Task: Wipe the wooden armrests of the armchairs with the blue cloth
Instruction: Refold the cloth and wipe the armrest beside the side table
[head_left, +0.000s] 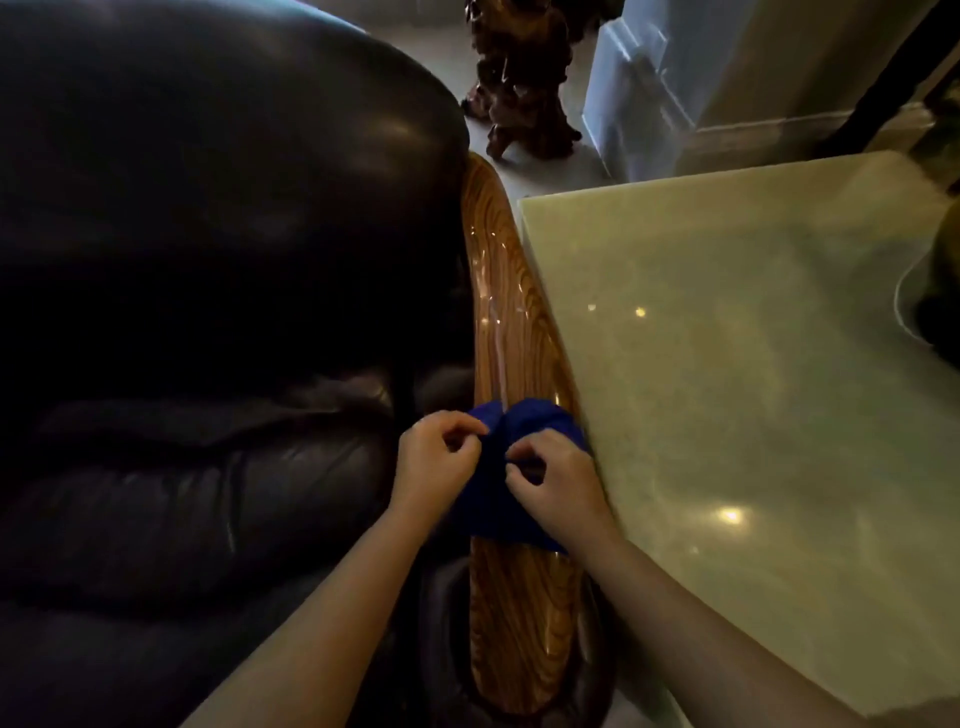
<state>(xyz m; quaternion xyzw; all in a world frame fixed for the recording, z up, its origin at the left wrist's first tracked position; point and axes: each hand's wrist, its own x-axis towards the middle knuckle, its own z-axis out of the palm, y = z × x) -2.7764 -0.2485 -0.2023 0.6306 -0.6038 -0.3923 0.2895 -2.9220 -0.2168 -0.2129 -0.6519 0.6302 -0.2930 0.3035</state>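
Blue cloth (493, 493) bunched on the wooden armrest (498, 291), partly hidden under both hands. Left hand (434, 462) and right hand (556, 488) each pinch it with curled fingers. Dark armchair (208, 260) detail lost in shadow; pale table (753, 364) cut off at right.

Pale yellow-green polished stone tabletop (753, 364) fills the right side, square corner toward top centre, w/ several small bright light reflections on its glossy surface. At far right edge, a dark rounded object (943, 291) sits on it, mostly cut off by the frame; can't tell what it is. Beyond the table, a dark reddish-brown gnarled carved-wood stand (519, 78) rests on the light grey tiled floor (431, 41). Just right of the stand, a pale blue-white glossy panel (639, 88), then a beige wall w/ brown baseboard (769, 130) at its foot.
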